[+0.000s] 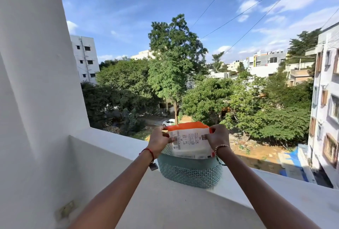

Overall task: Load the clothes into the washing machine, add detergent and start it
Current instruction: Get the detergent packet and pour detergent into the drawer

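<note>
A white and orange detergent packet (189,141) stands upright in a teal perforated plastic basket (190,172) on the white balcony ledge (183,206). My left hand (159,139) grips the packet's left top corner. My right hand (218,136) grips its right top corner. Both arms reach forward over the ledge. The packet's printed back with a barcode faces me. No washing machine and no clothes are in view.
A white pillar (36,82) rises at the left. The ledge drops off behind the basket to a street far below, with trees (174,67), a white car (168,122) and buildings (326,100). A wall socket (67,208) sits low on the left.
</note>
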### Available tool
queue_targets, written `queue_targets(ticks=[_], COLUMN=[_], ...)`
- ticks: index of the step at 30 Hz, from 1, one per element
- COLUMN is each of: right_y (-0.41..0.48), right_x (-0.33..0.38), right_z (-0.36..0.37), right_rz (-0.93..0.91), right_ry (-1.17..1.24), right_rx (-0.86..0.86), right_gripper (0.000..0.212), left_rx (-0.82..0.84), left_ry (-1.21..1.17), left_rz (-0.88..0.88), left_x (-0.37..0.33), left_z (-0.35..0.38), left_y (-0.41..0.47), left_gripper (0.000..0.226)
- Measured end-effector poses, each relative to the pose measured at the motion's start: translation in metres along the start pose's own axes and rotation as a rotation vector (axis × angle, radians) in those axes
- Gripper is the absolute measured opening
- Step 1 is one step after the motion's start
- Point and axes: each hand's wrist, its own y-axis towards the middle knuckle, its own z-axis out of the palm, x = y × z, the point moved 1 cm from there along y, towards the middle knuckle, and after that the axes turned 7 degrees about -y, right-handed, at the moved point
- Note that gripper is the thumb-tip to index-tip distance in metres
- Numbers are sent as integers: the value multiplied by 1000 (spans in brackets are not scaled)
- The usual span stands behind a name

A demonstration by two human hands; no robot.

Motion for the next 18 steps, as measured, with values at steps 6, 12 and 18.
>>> queue_targets(ticks=[6, 12, 18], right_y=[-15, -67, -169], right_x=[45, 112, 147], right_z=[-29, -50, -28], right_rz=[-185, -354, -401], right_ry=[185, 432, 672], right_rx=[-205, -175, 251], right_gripper=[24, 28, 21], left_rx=[-108, -240, -329], left_ry=[-135, -233, -291], left_rz=[187, 259, 139], left_x=[-45, -86, -71], left_z=[-33, -105, -199], left_y=[-15, -76, -196], left_gripper=[37, 35, 28])
